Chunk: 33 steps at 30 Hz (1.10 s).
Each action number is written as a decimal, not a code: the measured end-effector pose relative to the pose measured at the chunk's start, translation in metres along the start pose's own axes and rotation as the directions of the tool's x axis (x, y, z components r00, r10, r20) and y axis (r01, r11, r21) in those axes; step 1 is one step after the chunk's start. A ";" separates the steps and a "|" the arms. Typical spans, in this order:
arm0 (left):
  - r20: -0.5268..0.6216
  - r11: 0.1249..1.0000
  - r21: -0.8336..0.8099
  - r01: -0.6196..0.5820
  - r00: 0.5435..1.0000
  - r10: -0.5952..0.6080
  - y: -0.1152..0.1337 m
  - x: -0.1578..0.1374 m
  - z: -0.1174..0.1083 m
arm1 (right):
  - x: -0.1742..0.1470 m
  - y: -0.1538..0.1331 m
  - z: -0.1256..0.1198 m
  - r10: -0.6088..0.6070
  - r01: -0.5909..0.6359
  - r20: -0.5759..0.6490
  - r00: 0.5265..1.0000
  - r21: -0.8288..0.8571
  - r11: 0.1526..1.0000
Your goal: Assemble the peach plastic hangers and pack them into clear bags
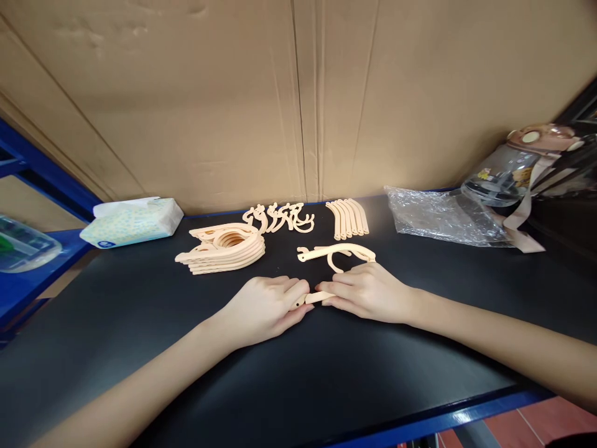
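Observation:
My left hand (273, 308) is closed in a pinch on one end of a cream plastic hanger arm (319, 297), where a small dark hole shows. Gripping the same arm further right is my right hand (366, 291), also closed; its fingers cover much of the piece. Just beyond my right hand lie another curved hanger arm (338, 249) and a loose hanger hook (333, 260), partly behind my knuckles. To the left sits a stack of folded hangers (224, 252). Farther back are several loose hooks (280, 218) and a row of several curved arms (347, 218).
On the black tabletop (298, 386), a tissue pack (133, 223) stands at the back left. A crumpled clear plastic bag (443, 214) lies at the back right, beside a clear bottle (506, 168) with a strap. Cardboard (209, 106) walls the back. A blue frame edges the table.

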<state>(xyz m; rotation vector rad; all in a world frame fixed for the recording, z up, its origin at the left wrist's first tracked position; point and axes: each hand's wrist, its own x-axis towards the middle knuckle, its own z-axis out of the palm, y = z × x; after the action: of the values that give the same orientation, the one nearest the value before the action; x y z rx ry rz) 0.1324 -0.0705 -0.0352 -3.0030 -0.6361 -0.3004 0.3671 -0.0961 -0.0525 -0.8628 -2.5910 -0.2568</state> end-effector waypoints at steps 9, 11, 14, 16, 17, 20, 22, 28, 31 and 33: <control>0.024 0.996 -0.076 -0.037 0.999 0.039 -0.001 -0.001 0.000 | 0.001 -0.001 -0.002 -0.037 0.033 -0.077 0.996 -0.052 0.998; 0.013 0.997 -0.058 -0.046 0.999 0.046 -0.002 -0.001 0.001 | 0.002 -0.001 -0.003 -0.049 0.043 -0.124 0.991 -0.055 0.998; -0.040 0.999 -0.034 -0.041 0.998 0.040 -0.003 -0.002 0.003 | 0.002 -0.001 -0.006 -0.074 0.062 -0.202 0.977 -0.064 0.996; -0.070 0.999 -0.015 -0.038 0.997 0.037 -0.004 -0.002 0.004 | 0.002 -0.002 -0.009 -0.097 0.080 -0.249 0.964 -0.075 0.994; -0.080 0.999 -0.003 -0.038 0.996 0.038 -0.004 -0.002 0.004 | 0.002 -0.002 -0.010 -0.109 0.091 -0.274 0.956 -0.079 0.993; -0.100 0.999 0.030 -0.037 0.994 0.040 -0.006 -0.002 0.004 | 0.002 0.001 -0.016 -0.112 0.087 -0.336 0.935 -0.089 0.992; -0.121 0.999 0.040 -0.030 0.992 0.035 -0.006 -0.001 0.003 | 0.002 0.006 -0.019 -0.075 0.045 -0.371 0.926 -0.087 0.995; -0.178 0.999 0.047 -0.018 0.984 0.026 -0.009 -0.002 0.001 | 0.000 0.025 -0.020 0.092 -0.114 -0.398 0.913 -0.031 0.993; -0.159 0.998 0.050 -0.033 0.986 0.040 -0.008 -0.003 0.001 | -0.001 0.030 -0.016 0.148 -0.144 -0.304 0.941 0.035 0.989; -0.148 0.997 0.063 -0.038 0.988 0.047 -0.007 -0.003 0.001 | -0.001 0.031 -0.013 0.168 -0.156 -0.238 0.957 0.070 0.985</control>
<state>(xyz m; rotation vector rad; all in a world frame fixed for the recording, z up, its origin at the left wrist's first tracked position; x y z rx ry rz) 0.1271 -0.0653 -0.0366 -2.8979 -0.5566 -0.4892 0.3905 -0.0755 -0.0395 -0.9555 -2.2769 -0.2328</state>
